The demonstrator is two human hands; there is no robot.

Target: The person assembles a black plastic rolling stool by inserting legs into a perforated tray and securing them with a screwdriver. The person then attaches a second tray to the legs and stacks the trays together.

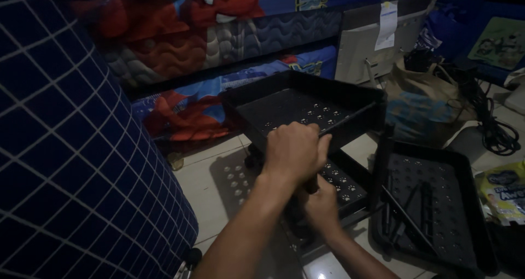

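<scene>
A black perforated tray (306,101) stands raised over a second black tray (343,181) on the tiled floor. My left hand (292,150) is closed over the near rim of the upper tray, where an upright black post meets it. Just beneath, my right hand (320,205) wraps around that post, which is mostly hidden by both hands. A third black tray (465,213) lies flat on the floor to the right, with loose black rods (407,213) lying in it.
A blue mattress with a white grid (65,148) fills the left side. Patterned mattresses (186,44) lean at the back. A grey panel with a paper slip (361,44), a brown bag (421,101), black cables (495,131) and a yellow packet (503,191) sit on the right.
</scene>
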